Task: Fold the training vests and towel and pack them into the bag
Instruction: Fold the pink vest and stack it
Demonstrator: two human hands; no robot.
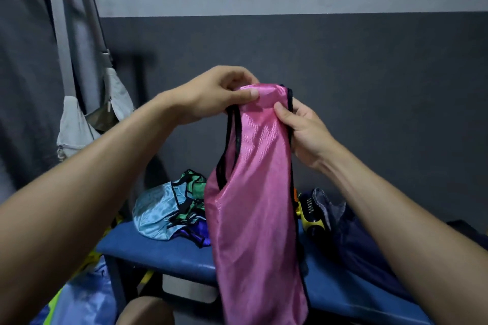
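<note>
the left hand (211,95) pinches the top of a pink training vest (253,192), thumb on the fabric; the right hand (303,129) grips its right edge. the vest hangs above the blue surface (163,248), where light blue, green and purple vests (169,211) lie heaped.

blue bench (163,250), grey wall (343,60), perhaps a shoe (313,219)

two-tone grey wall (290,8), blue bench (158,253)
</note>
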